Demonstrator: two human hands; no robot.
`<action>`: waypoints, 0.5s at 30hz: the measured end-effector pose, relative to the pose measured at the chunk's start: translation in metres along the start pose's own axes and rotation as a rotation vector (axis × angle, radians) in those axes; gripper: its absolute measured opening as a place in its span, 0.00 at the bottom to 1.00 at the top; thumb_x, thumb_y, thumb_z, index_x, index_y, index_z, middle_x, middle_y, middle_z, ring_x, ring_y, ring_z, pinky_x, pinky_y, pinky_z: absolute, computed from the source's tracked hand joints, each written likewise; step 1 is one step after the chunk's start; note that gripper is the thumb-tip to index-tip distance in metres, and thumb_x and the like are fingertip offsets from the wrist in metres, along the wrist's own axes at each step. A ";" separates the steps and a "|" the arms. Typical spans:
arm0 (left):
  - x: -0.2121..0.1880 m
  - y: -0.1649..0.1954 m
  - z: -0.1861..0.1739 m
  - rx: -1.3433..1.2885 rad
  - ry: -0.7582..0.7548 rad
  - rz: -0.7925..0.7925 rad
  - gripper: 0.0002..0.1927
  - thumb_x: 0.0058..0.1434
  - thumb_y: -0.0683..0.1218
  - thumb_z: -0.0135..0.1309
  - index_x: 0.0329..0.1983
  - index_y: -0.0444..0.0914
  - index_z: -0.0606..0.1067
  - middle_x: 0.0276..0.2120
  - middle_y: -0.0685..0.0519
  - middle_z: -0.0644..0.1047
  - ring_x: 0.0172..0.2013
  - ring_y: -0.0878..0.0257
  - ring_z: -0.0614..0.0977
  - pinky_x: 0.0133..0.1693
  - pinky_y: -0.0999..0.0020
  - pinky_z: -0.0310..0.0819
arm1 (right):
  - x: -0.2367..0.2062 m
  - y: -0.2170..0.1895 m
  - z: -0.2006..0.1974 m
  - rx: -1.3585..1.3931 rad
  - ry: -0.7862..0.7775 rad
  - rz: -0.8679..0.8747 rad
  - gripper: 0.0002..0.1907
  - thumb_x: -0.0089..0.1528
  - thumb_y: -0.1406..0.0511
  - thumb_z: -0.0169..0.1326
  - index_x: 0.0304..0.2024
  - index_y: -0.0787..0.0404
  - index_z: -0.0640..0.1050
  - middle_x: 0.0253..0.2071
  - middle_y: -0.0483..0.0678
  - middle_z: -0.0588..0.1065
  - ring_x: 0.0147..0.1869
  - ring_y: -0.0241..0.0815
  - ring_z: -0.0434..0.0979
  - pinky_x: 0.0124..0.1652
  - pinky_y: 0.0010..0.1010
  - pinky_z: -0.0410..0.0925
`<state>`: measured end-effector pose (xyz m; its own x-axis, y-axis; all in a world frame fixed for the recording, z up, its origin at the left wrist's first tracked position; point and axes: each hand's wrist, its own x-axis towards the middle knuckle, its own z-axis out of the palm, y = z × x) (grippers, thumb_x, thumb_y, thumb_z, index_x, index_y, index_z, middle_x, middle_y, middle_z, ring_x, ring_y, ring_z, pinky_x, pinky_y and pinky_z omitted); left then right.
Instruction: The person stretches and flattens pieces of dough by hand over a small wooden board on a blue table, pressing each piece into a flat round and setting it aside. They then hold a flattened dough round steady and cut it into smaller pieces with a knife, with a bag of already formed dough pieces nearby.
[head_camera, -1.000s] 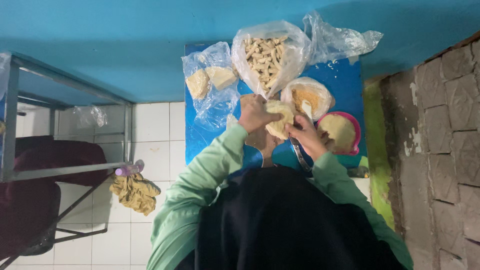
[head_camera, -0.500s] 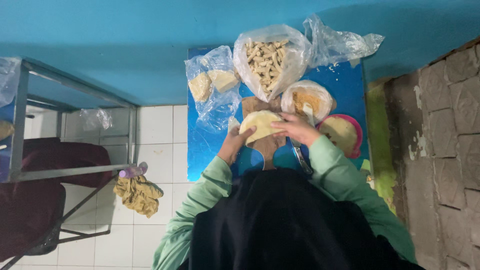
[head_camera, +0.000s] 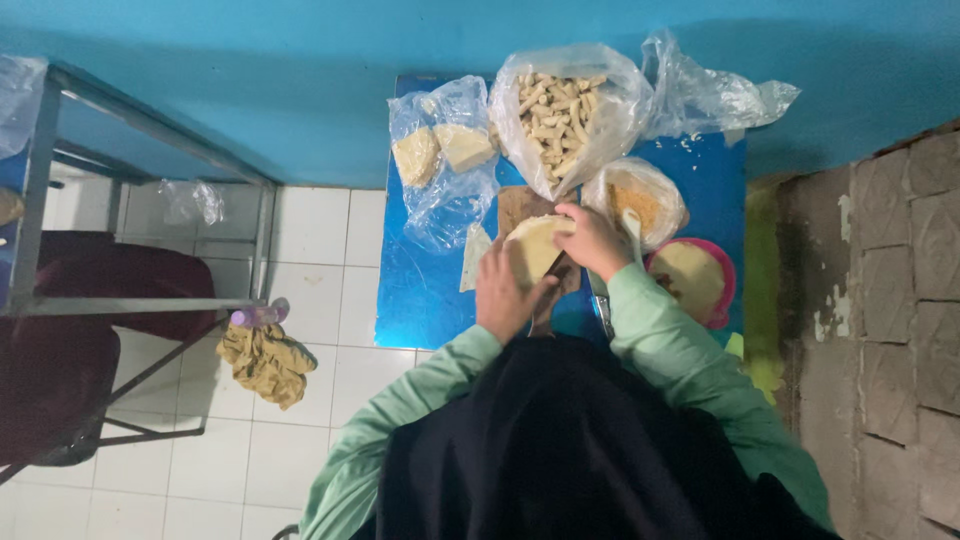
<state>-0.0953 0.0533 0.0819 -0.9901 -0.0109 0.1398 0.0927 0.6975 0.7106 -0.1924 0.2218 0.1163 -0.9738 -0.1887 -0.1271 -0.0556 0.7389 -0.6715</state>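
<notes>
A thin, round, pale wrapper (head_camera: 533, 245) lies on a brown wooden board (head_camera: 518, 203) on the small blue table (head_camera: 420, 290). My left hand (head_camera: 503, 292) lies flat on the wrapper's near edge. My right hand (head_camera: 592, 240) pinches its right edge with curled fingers. A dark, narrow object (head_camera: 553, 278) shows between my hands; I cannot tell what it is. Beside my right hand sits a bag of tan filling (head_camera: 645, 200) with a spoon in it. A pink bowl (head_camera: 722, 290) holds more pale rounds.
At the table's back stand a bag of pale stick-shaped pieces (head_camera: 565, 110), a bag of pale blocks (head_camera: 440, 155) and a crumpled clear bag (head_camera: 712, 95). A metal frame (head_camera: 150, 300), a dark red seat and a yellowish rag (head_camera: 265, 360) occupy the tiled floor at left. A stone wall (head_camera: 880, 300) rises at right.
The wrapper was held up between both hands over the board. It now lies spread flat on the board, and my left hand has come down onto its near edge.
</notes>
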 end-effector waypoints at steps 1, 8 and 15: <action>0.000 0.003 0.002 0.021 -0.054 0.005 0.51 0.49 0.60 0.70 0.68 0.33 0.59 0.67 0.30 0.59 0.64 0.33 0.63 0.59 0.46 0.60 | -0.005 0.001 0.001 0.028 0.059 -0.059 0.26 0.57 0.64 0.64 0.57 0.61 0.77 0.52 0.58 0.78 0.57 0.57 0.78 0.55 0.40 0.69; 0.007 -0.019 0.018 0.062 -0.092 0.167 0.53 0.54 0.50 0.65 0.80 0.38 0.54 0.75 0.33 0.55 0.72 0.36 0.63 0.70 0.49 0.60 | -0.079 0.026 -0.004 0.074 0.382 -0.180 0.15 0.64 0.67 0.59 0.53 0.65 0.78 0.49 0.58 0.79 0.54 0.59 0.79 0.53 0.43 0.70; 0.009 -0.017 0.013 0.098 -0.194 0.159 0.52 0.56 0.55 0.64 0.78 0.39 0.52 0.72 0.36 0.58 0.68 0.37 0.62 0.68 0.35 0.53 | -0.158 0.055 -0.002 -0.004 0.411 0.023 0.11 0.65 0.67 0.57 0.49 0.65 0.79 0.43 0.58 0.78 0.48 0.58 0.79 0.48 0.42 0.70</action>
<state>-0.1076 0.0506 0.0622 -0.9664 0.2355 0.1031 0.2477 0.7453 0.6190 -0.0421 0.2931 0.1006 -0.9818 0.1015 0.1608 -0.0327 0.7427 -0.6688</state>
